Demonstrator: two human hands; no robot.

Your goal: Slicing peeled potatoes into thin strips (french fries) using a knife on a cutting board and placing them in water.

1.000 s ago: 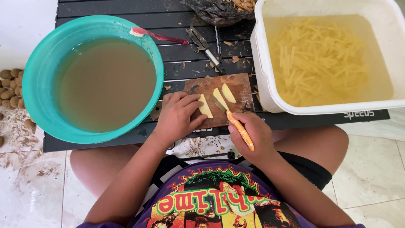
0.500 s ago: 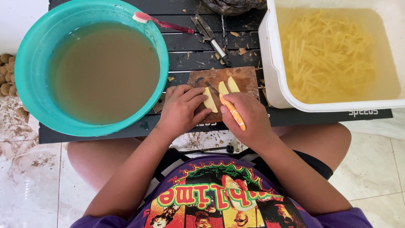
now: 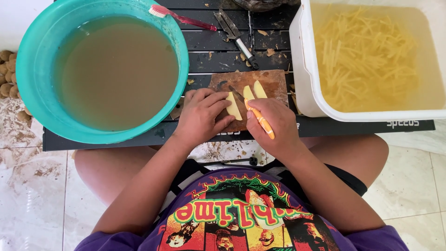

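Compared with half a second ago, the right hand (image 3: 275,125) has slid slightly toward the left hand (image 3: 200,116), bringing the knife's tip closer to the slice held there; both hands keep their places on the small brown wooden cutting board (image 3: 269,81). The right hand is closed around an orange-handled knife (image 3: 258,117), its dark blade running up and left from the handle. The left hand, fingers curled, pins a pale yellow potato slice (image 3: 233,106) flat; two more slices (image 3: 254,90) lie just beside the blade, long axes pointing away from the person. A teal plastic basin of murky water (image 3: 32,56) sits left, a white tub of cut potato strips in water (image 3: 304,65) right, a red toothbrush (image 3: 183,17) and a metal peeler (image 3: 239,39) beyond the board
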